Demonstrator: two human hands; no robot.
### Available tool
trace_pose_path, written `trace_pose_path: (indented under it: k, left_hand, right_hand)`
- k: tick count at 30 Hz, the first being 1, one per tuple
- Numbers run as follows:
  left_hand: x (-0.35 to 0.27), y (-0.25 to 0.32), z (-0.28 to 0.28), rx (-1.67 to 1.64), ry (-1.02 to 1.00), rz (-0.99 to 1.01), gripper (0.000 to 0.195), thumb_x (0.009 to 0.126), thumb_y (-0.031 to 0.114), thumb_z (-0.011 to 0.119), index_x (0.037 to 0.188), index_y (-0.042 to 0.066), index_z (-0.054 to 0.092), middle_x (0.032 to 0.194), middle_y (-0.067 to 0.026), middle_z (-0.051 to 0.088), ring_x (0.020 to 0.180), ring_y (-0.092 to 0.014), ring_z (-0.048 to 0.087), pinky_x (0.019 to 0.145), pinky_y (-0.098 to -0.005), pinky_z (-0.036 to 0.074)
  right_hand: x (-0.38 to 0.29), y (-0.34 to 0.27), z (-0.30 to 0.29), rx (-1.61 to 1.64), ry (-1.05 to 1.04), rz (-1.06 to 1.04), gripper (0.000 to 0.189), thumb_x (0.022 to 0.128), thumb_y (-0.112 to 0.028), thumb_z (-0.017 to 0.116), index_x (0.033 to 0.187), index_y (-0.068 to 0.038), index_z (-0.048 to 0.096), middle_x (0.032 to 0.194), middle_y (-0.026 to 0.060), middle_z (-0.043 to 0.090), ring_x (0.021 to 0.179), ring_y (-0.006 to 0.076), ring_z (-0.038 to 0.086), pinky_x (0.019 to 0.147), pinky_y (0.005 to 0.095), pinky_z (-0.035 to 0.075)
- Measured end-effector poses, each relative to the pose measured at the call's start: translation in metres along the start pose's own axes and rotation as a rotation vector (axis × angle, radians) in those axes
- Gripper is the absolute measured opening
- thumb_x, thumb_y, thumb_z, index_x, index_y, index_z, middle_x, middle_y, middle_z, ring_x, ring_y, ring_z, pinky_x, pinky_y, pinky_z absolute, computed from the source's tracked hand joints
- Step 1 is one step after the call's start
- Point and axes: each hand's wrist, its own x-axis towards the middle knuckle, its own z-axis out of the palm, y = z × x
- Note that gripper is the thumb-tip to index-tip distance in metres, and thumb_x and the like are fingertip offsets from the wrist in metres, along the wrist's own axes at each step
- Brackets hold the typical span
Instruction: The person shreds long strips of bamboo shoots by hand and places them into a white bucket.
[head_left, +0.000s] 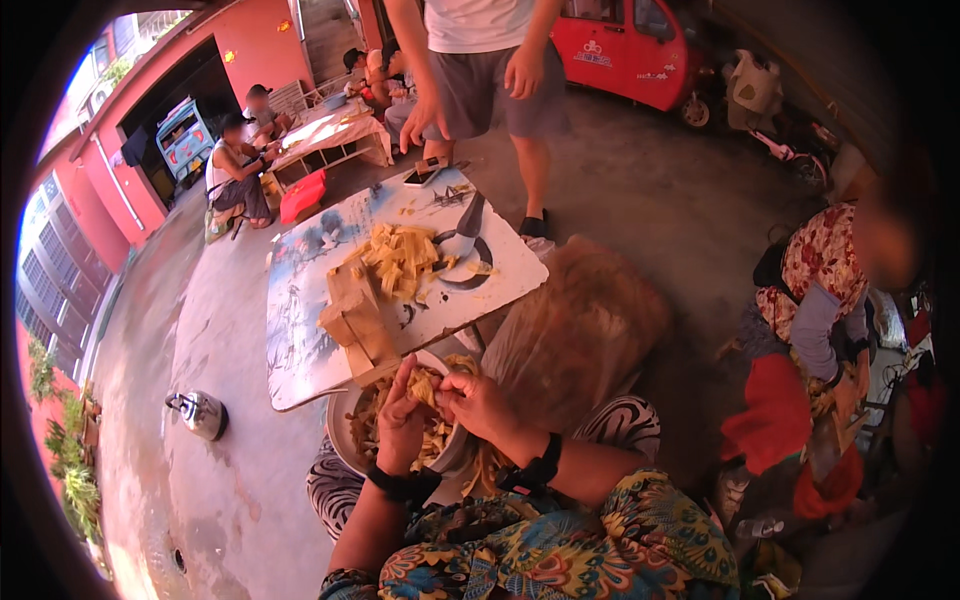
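Note:
Over a pale basin (337, 442) between my knees, my left hand (399, 420) and my right hand (480, 405) pinch one limp yellowish piece (422, 387), probably plant matter. Similar brownish-yellow pieces (439, 435) fill the basin. Just ahead stands a low white table (300, 367) with ink-style pictures on its top. On it lie a pile of flat yellow strips (401, 259) and some light-brown blocks (360, 322), perhaps wood or cardboard. My fingers hide part of the held piece.
A standing person (487, 82) faces me across the table, near a phone (424, 176). To the right sit a large plastic bag (577, 330) and a bent-over person (817, 300). A metal kettle (201, 414) stands left. Several people work at a far table (330, 131).

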Motion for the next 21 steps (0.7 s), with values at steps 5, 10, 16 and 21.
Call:
trace_pose_path:
  k: [5,10,16,21]
  left_hand:
    - [-0.007,0.004,-0.014,0.917,0.011,0.442,0.032,0.070,-0.001,0.063,0.102,0.000,0.063,0.111,-0.0097,0.060,0.092,-0.026,0.061,0.074,-0.0322,0.050]
    - [-0.024,0.014,-0.014,1.221,-0.019,0.276,0.006,0.069,0.002,0.065,0.074,0.003,0.065,0.080,-0.0118,0.058,0.077,-0.033,0.058,0.064,-0.0358,0.047]
    - [-0.040,0.027,-0.014,0.521,-0.160,-0.181,0.005,0.082,0.004,0.058,0.083,-0.001,0.056,0.074,-0.0041,0.055,0.065,-0.013,0.055,0.060,-0.0269,0.044]
    - [-0.046,0.019,-0.011,0.154,-0.153,-0.381,0.014,0.088,0.014,0.047,0.090,0.002,0.052,0.073,-0.0039,0.053,0.060,-0.012,0.048,0.054,-0.0247,0.039]
  right_hand:
    - [0.003,0.008,-0.010,-0.461,-0.089,-0.146,0.012,0.080,-0.012,0.064,0.085,-0.002,0.061,0.068,0.0174,0.061,0.062,0.0309,0.062,0.056,0.0369,0.047]
    - [0.003,0.008,-0.015,-0.294,-0.211,0.007,0.014,0.083,-0.007,0.064,0.084,-0.002,0.050,0.062,0.0029,0.058,0.053,0.0082,0.054,0.050,0.0251,0.043]
    - [0.006,-0.008,-0.024,-0.004,-0.542,0.254,0.021,0.082,-0.010,0.068,0.081,-0.008,0.048,0.062,-0.0011,0.052,0.051,0.0058,0.051,0.043,0.0196,0.034]
    - [0.004,-0.013,-0.025,0.233,-0.506,0.398,0.023,0.082,-0.015,0.071,0.081,-0.011,0.049,0.061,-0.0028,0.051,0.048,0.0040,0.046,0.043,0.0171,0.031]
